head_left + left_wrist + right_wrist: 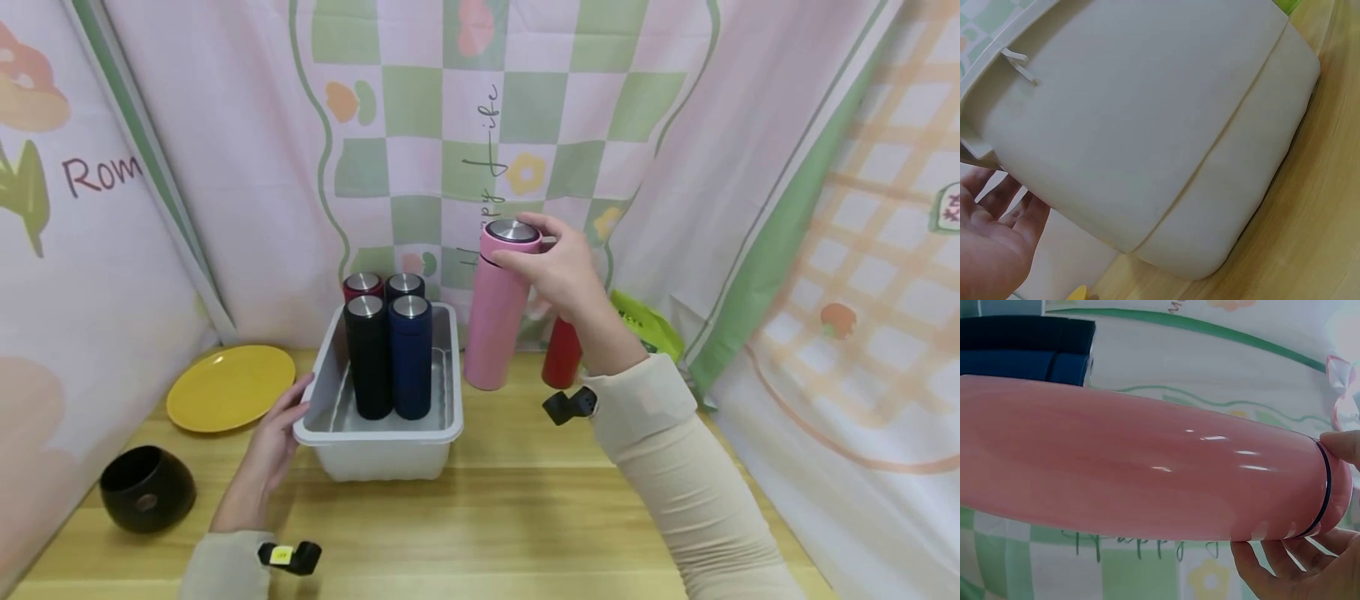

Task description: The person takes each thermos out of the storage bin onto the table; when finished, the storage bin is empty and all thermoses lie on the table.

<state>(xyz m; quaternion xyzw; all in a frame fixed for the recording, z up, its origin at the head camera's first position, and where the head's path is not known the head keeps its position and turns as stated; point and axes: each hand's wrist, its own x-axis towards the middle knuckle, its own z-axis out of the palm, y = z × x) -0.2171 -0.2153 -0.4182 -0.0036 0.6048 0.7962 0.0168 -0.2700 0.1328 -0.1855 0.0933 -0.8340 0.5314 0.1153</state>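
My right hand (558,262) grips a pink thermos bottle (497,321) round its steel-topped lid, thumb on one side and fingers on the other. The bottle is upright, just right of a light grey plastic tub (378,461). Inside the tub stand a black bottle (367,358), a blue bottle (411,358), a dark bottle (405,286) and a red-topped bottle (362,286). My left hand (276,437) touches the tub's left rim with loosely extended fingers. In the left wrist view, the fingers (1029,219) lie against the tub's outer wall beneath the rim.
A red bottle (562,354) stands behind my right wrist, partly hidden, beside a green packet (648,323). To the left are a yellow plate (231,388) and a round black pot (147,490). Printed curtains (232,167) enclose the wooden table (525,508).
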